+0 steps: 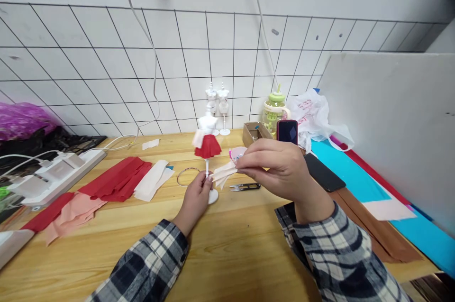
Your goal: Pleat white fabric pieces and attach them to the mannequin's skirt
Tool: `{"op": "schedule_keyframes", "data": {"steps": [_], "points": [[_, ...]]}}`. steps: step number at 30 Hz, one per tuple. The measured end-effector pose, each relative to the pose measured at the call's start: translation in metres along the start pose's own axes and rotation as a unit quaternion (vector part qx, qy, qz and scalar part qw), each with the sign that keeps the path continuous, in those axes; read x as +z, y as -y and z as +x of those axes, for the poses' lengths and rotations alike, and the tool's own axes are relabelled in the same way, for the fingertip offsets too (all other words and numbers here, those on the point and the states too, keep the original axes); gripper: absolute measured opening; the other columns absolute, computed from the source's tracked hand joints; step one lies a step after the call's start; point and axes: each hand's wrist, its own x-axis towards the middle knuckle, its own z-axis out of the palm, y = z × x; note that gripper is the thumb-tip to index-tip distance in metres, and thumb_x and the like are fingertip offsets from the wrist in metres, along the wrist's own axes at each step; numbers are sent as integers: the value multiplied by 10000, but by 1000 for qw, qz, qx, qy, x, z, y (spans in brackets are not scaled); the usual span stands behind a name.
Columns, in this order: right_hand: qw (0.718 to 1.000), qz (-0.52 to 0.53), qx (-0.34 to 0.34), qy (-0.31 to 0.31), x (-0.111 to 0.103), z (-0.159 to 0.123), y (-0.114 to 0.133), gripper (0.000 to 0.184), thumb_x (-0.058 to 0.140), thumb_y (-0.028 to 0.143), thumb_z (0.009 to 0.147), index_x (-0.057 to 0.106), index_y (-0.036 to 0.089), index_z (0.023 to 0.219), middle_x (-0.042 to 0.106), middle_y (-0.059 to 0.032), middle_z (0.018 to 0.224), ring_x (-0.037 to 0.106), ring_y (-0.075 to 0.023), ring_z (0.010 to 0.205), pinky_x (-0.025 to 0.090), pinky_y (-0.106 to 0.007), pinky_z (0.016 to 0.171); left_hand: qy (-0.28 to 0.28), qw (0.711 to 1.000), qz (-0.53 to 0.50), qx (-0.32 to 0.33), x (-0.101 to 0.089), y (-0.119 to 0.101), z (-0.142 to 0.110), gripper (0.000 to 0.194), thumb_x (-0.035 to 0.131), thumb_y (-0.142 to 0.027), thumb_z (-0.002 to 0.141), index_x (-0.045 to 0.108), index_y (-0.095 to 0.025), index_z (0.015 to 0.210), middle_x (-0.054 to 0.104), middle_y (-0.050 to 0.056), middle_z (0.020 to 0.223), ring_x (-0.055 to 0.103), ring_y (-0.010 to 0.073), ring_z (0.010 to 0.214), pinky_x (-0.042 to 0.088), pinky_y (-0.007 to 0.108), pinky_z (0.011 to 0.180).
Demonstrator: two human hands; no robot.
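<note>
A small white mannequin [207, 123] on a stand wears a pleated red skirt [208, 146], with a pale pink piece of fabric [198, 139] at its left side. My left hand [196, 196] is closed around the mannequin's stem, just above the round white base [213, 196]. To the right, my right hand [275, 168] pinches a cream fabric strip [224, 172] between thumb and fingers. The strip's folded end reaches towards the stem, close to my left fingertips. Thread snips [245, 187] lie below the strip, and a pink dish [237, 153] sits partly behind my right hand.
Red fabric [117, 176] and white fabric strips [153, 181] lie left, near a power strip [67, 171]. Behind are two more mannequins [223, 103], a cardboard box [253, 132], a green-lidded bottle [275, 111] and a phone [287, 131]. Brown fabric [377, 231] lies right.
</note>
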Motion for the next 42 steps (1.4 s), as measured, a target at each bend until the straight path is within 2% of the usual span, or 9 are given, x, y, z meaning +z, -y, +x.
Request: {"op": "schedule_keyframes", "data": {"steps": [6,14,17,20,24,27,32,38,42], "points": [[999,-24,-42,0,13,-2,4,111,632,222,913,736,188,893,718,-41,832,666,-124,761,507,-229,661,10,999,20,30,6,11,7,189,483,-241,829,653,-184,888,732,68,877,668,218,815,538,327,744],[998,-10,-61,12,22,-4,11,128,609,227,925,733,207,900,718,-25,836,648,-106,727,473,-222,633,34,999,15,37,8,9,1,198,579,-313,816,626,-181,956,684,67,840,633,239,851,527,363,787],[998,-25,-56,15,19,-3,12,122,613,233,923,733,212,917,713,-20,829,642,-107,727,460,-226,634,-121,992,-26,20,-6,4,-7,233,602,-318,786,555,-187,972,619,58,940,582,227,927,493,361,839],[998,-35,-43,43,18,-2,13,133,602,239,929,729,214,898,712,-17,830,638,-110,733,447,-234,641,-294,945,-120,85,-28,-9,-19,150,532,-301,863,515,-214,984,553,33,965,541,185,925,453,331,875],[991,-63,-38,111,22,-2,13,200,536,206,955,720,230,880,714,6,831,624,-104,731,403,-245,609,-100,962,-132,216,-49,-36,-30,531,525,-614,867,535,-228,1232,609,91,1102,566,242,1023,453,373,900],[986,-77,-29,145,26,-4,12,227,513,194,961,716,233,867,716,13,852,626,-104,754,382,-251,599,3,970,-69,231,-53,-50,-33,677,482,-738,819,579,-239,1267,624,111,1170,549,285,1123,417,427,996],[987,-63,-16,150,29,-7,9,211,513,246,975,713,231,909,719,8,865,632,-110,774,392,-252,632,-20,974,-69,216,-54,-51,-32,314,579,-490,891,694,-230,1023,674,79,967,601,245,973,464,400,916],[986,-42,33,158,30,-5,10,158,546,253,951,685,196,903,711,-10,829,635,-125,771,410,-254,672,-66,968,-12,240,-56,-54,-36,409,611,-571,837,677,-239,1068,679,89,1024,586,272,1026,411,454,973],[984,-15,48,170,33,-4,11,133,564,250,934,673,194,884,709,-13,832,633,-133,787,413,-255,676,-105,970,-19,218,-53,-57,-37,245,648,-473,843,676,-232,881,687,62,891,610,245,946,441,437,939]]}}
